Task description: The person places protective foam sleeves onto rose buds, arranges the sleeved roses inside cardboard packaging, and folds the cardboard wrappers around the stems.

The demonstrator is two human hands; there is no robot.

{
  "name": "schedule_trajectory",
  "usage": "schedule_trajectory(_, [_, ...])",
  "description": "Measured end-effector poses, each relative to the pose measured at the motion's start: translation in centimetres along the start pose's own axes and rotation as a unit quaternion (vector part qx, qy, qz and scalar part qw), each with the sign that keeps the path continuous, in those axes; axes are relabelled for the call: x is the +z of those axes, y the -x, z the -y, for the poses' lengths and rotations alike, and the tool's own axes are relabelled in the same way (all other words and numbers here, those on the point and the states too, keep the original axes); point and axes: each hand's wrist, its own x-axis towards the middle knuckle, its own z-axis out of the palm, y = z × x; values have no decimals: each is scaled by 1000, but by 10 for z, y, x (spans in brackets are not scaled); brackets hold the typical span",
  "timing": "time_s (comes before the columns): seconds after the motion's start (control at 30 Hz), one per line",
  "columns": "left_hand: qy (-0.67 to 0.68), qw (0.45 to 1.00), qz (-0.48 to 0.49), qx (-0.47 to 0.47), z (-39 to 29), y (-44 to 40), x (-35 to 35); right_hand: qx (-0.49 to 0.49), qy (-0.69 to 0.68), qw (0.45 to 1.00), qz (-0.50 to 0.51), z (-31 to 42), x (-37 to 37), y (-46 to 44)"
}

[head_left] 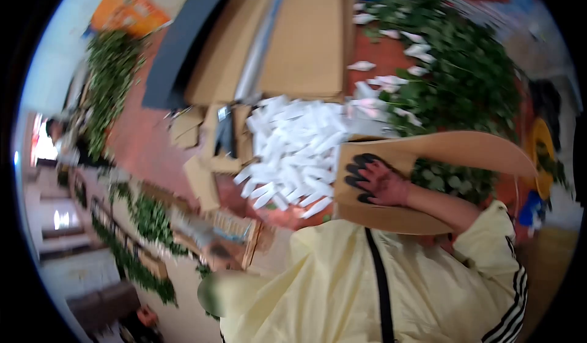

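Observation:
My right hand (382, 182), in a reddish glove with black fingertips, lies flat with fingers spread on a curved brown cardboard sheet (471, 150). White paper-like sleeves (296, 147) lie in a heap beside the cardboard. Beyond it are pale, wrapped flower heads (391, 81) with green leafy stems (465, 67). At lower left, near the yellow jacket's other sleeve, a blurred grey and reddish shape (217, 248) may be my left hand; its fingers cannot be made out.
Flat cardboard (306, 37) and a dark grey panel (183, 49) lie at the back. A black tool (225, 132) rests on small cardboard pieces. Leafy bundles (113, 86) stand at the far left, near another person (66, 147). A yellow object (542, 156) is at right.

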Motion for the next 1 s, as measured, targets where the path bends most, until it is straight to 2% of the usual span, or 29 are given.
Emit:
schedule_trajectory(0.03, [66,996,29,45,-19,21,23,-4,-20,1000,-3,0,1,0])
schedule_trajectory(0.1, [-32,985,170,16,-44,87,71,-8,-19,1000,3,2,-10,2])
schedule_trajectory(0.13, [81,940,305,-131,-26,106,72,-14,-76,996,-38,1,-17,-3])
schedule_trajectory(0.17, [83,842,497,-191,-35,126,101,-13,-95,995,-42,-1,-13,-4])
schedule_trajectory(0.2, [55,706,672,-219,-45,146,131,-12,-115,992,-49,-1,-6,-5])
schedule_trajectory(0.23, [98,637,722,-250,-34,162,155,-8,-111,993,-49,1,-3,-3])
schedule_trajectory(0.27, [133,562,766,-282,-24,178,179,-13,-105,989,-99,3,-1,-1])
schedule_trajectory(0.3, [150,512,776,-337,14,182,188,-18,-98,984,-150,0,0,-1])
schedule_trajectory(0.33, [148,507,780,-335,24,181,197,-13,-97,983,-154,-3,3,-3])
schedule_trajectory(0.4, [75,508,753,-411,35,181,209,34,-96,993,-58,-4,1,-1])
schedule_trajectory(0.43, [101,521,729,-431,36,182,207,36,-219,966,-132,-7,-7,5])
schedule_trajectory(0.47, [97,515,734,-432,39,183,207,43,-220,965,-136,-9,-14,8])
schedule_trajectory(0.53, [52,536,734,-414,31,190,205,41,-473,857,-200,-13,-27,11])
schedule_trajectory(0.6, [32,539,740,-400,32,190,204,40,-466,852,-233,-21,-20,8])
schedule_trajectory(0.67, [-47,554,763,-329,46,188,200,74,-578,770,-262,-33,24,4])
schedule_trajectory(0.7, [-46,555,762,-331,41,190,198,174,-561,769,-253,-25,6,9])
schedule_trajectory(0.73, [11,577,747,-329,32,192,196,175,-562,769,-251,-25,-2,9])
schedule_trajectory(0.77, [67,596,730,-326,28,194,194,164,-627,722,-242,-29,-9,8])
schedule_trajectory(0.8, [66,594,731,-330,30,191,193,153,-688,669,-234,-33,-11,8])
schedule_trajectory(0.83, [-48,643,720,-255,35,186,193,194,-558,770,-241,-38,0,10])
schedule_trajectory(0.87, [-162,679,695,-174,40,183,194,198,-559,768,-240,-37,8,9])
schedule_trajectory(0.9, [-220,728,644,-83,46,186,197,205,-532,784,-244,-36,15,8])
schedule_trajectory(0.93, [-285,741,609,-6,36,193,203,210,-504,801,-246,-33,12,6])
schedule_trajectory(1.0, [-314,741,592,-49,32,199,212,204,-543,784,-223,-34,13,4])
